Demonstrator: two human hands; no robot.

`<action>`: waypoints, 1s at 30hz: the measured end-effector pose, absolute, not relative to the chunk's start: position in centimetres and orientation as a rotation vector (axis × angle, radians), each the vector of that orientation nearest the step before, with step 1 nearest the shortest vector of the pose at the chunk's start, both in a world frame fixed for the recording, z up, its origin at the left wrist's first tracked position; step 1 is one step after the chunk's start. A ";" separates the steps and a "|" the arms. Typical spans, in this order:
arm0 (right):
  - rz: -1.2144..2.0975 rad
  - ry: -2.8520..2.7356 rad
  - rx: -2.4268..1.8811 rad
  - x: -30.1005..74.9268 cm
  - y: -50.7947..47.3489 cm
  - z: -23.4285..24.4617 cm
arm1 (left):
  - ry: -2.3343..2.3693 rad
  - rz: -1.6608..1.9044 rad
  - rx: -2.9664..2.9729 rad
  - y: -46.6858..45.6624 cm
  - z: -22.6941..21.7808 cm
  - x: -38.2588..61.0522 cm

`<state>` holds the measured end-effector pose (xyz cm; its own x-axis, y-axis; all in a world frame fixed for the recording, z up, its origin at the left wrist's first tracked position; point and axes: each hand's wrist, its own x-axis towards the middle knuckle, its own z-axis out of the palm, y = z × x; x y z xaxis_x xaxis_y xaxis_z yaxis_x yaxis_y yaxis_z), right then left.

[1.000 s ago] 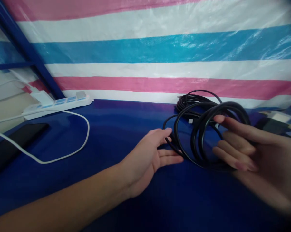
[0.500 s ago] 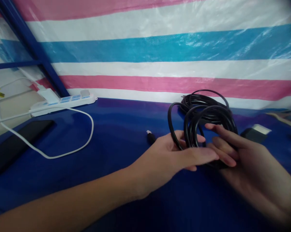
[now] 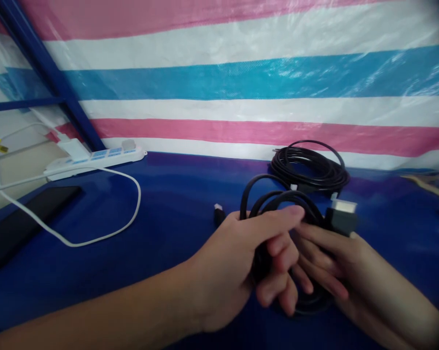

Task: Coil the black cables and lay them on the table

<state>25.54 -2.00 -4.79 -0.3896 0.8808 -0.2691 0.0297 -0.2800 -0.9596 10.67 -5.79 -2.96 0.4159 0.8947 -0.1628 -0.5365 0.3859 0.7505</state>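
My left hand [image 3: 266,253] is wrapped round a looped black cable [image 3: 265,197], thumb across the top and fingers curled in front. On the other side of the loops, my right hand [image 3: 328,257] presses its fingers together against the lower part of the coil. Its exact grip is partly hidden. A black plug with a wide, flat metal tip [image 3: 341,216] sticks up just beyond the right hand. A smaller black plug with a light tip [image 3: 219,214] shows on the blue table [image 3: 175,204], left of the coil.
Another coiled black cable [image 3: 310,167] lies by the striped plastic sheet [image 3: 219,80]. At the left are a white power strip [image 3: 106,158] with a charger, a white cable [image 3: 137,187] and a flat black object [image 3: 29,221]. A blue metal frame [image 3: 47,73] stands behind.
The held loops have come down and nearer to me, uncovering the coil behind. My left fingers have closed further round them. My right hand has shifted left, with the wide plug now nearer the loops.
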 end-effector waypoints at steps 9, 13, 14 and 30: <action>1.106 -1.901 -1.256 26.4 -1.7 -5.1 | 0.917 0.917 0.779 -5.3 -3.3 10.0; 0.275 -2.006 -0.992 27.2 -1.7 -5.7 | 0.864 0.908 0.786 -5.5 -3.2 10.5; 0.150 -2.004 -0.946 27.3 -1.7 -5.8 | 0.859 0.907 0.789 -5.6 -3.2 10.5; 1.545 -1.552 -1.223 26.0 -2.4 -4.6 | 0.993 0.972 1.174 -5.4 -3.0 9.4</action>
